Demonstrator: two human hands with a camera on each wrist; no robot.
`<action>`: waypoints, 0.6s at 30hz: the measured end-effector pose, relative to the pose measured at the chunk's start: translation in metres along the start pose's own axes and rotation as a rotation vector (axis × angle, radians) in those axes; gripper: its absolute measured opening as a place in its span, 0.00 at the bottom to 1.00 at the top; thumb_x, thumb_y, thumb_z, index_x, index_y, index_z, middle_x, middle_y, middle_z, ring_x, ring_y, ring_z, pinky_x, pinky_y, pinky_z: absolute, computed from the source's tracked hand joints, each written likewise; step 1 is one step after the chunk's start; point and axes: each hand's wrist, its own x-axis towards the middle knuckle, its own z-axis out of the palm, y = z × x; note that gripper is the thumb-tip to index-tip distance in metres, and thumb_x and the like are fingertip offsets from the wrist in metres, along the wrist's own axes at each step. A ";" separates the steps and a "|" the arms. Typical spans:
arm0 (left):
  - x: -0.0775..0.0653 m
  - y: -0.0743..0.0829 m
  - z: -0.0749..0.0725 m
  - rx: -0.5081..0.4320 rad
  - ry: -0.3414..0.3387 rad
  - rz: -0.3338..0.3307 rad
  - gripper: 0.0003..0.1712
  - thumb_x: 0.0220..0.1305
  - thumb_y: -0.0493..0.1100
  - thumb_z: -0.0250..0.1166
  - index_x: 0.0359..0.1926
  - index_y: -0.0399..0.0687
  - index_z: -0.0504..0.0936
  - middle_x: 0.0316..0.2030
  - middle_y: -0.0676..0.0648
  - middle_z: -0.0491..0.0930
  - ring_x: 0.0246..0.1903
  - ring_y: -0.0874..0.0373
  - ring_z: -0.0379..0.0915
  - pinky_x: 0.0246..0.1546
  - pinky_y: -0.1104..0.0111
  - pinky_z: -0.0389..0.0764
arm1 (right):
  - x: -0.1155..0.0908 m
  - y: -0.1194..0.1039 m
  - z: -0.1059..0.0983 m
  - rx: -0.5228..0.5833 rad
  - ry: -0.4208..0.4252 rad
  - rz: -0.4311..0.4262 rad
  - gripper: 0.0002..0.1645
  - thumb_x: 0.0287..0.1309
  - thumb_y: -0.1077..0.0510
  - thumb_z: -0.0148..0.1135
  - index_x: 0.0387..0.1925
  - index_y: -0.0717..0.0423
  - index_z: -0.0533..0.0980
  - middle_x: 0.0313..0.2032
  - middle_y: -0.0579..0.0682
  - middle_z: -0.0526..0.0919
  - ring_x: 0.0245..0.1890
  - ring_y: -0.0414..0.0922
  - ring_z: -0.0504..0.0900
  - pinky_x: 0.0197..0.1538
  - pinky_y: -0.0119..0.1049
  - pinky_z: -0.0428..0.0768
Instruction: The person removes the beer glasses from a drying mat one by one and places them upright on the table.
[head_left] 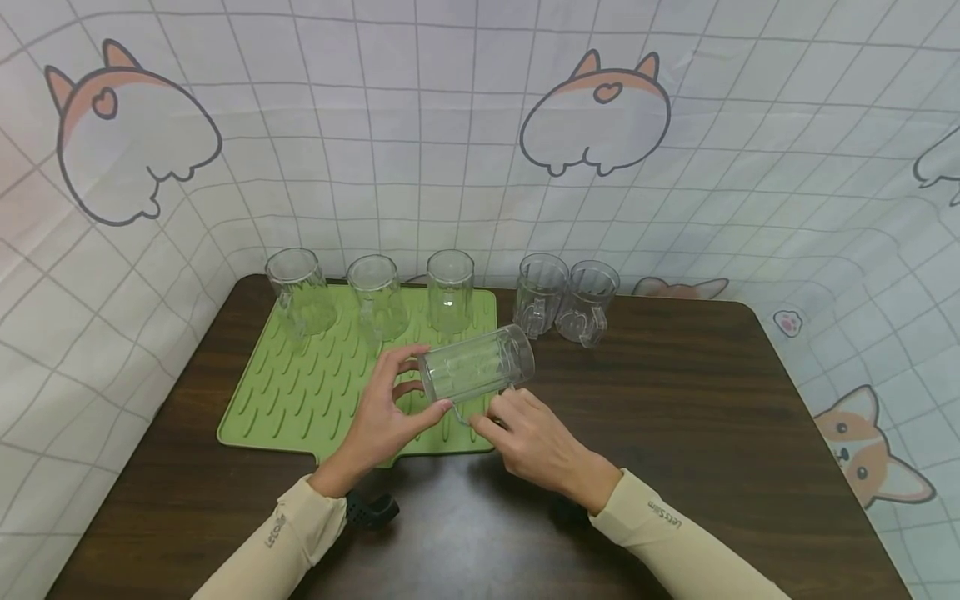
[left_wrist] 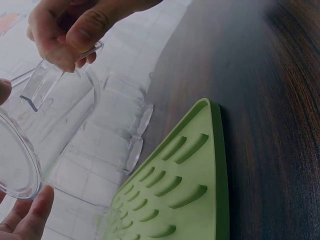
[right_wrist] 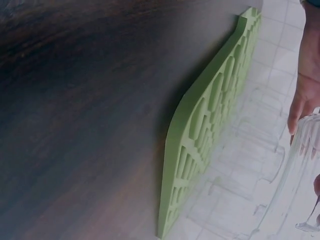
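A clear glass mug (head_left: 476,364) is held in the air, tilted almost onto its side, over the right part of the green draining mat (head_left: 285,408). My left hand (head_left: 381,414) grips its left end, with the thumb on the near side and fingers on the far side. On the near side of the mug, my right hand (head_left: 534,435) pinches the handle; the left wrist view shows the thumb and fingers closed on that handle (left_wrist: 42,82). Behind the hands, three more glass mugs stand on the mat: left (head_left: 303,292), middle (head_left: 378,296) and right (head_left: 451,292).
Two glass mugs, one (head_left: 540,296) beside the other (head_left: 587,302), stand close together on the dark wooden table (head_left: 675,400), right of the mat. A patterned cloth wall (head_left: 465,167) rises behind the table. A black object (head_left: 371,510) shows beside the left wrist.
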 end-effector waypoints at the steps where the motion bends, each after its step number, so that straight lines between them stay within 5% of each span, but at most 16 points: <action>1: 0.000 0.000 0.000 0.001 0.002 0.002 0.42 0.59 0.36 0.77 0.72 0.45 0.67 0.63 0.41 0.68 0.60 0.48 0.74 0.56 0.56 0.87 | 0.000 0.000 0.000 -0.001 -0.003 -0.002 0.22 0.76 0.67 0.38 0.45 0.51 0.81 0.29 0.45 0.69 0.29 0.42 0.62 0.34 0.33 0.62; 12: 0.000 0.001 0.000 -0.032 0.017 0.016 0.42 0.57 0.33 0.77 0.71 0.41 0.67 0.60 0.39 0.68 0.59 0.50 0.75 0.54 0.69 0.87 | 0.001 0.001 -0.008 -0.023 -0.073 -0.005 0.22 0.75 0.65 0.37 0.47 0.52 0.80 0.32 0.45 0.71 0.32 0.43 0.67 0.37 0.34 0.66; 18: -0.001 0.002 0.003 -0.027 0.035 0.031 0.42 0.56 0.32 0.77 0.70 0.42 0.68 0.60 0.40 0.69 0.58 0.49 0.76 0.53 0.61 0.89 | 0.004 0.001 -0.012 -0.021 -0.057 0.003 0.22 0.77 0.64 0.38 0.46 0.53 0.81 0.34 0.45 0.76 0.33 0.43 0.71 0.39 0.34 0.69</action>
